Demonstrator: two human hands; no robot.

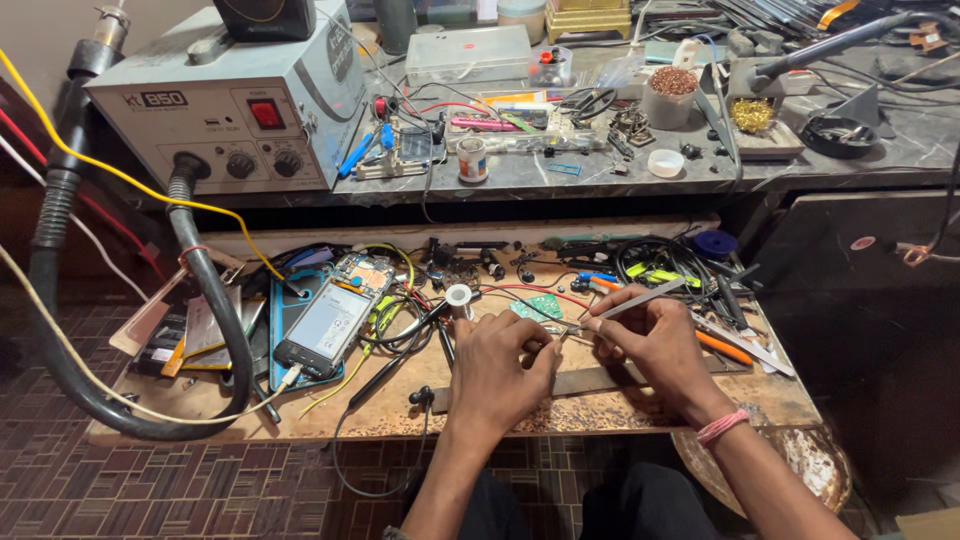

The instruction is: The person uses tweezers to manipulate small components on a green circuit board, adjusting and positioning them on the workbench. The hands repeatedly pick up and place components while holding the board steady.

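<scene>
I hold my two hands close together over the front of the wooden pull-out counter (640,400), low above the board so I can see the small work right under my eyes. My left hand (497,365) is curled shut, its fingertips pinching a tiny part (548,330); what kind of part it is I cannot tell. My right hand (652,335) grips a pair of metal tweezers (640,300) like a pen, the shank slanting up to the right and the tips pointing down at the pinched part, just touching or nearly so. A long metal ruler (600,380) lies flat under my wrists. A green circuit board (537,306) sits just behind my fingers, and a solder spool (459,296) stands near it, within reach. A phone (325,328) lies face up to the left, well apart, among loose wires. The hot-air rework station (240,100) sits on the upper counter, its black hose (205,300) looping down.
</scene>
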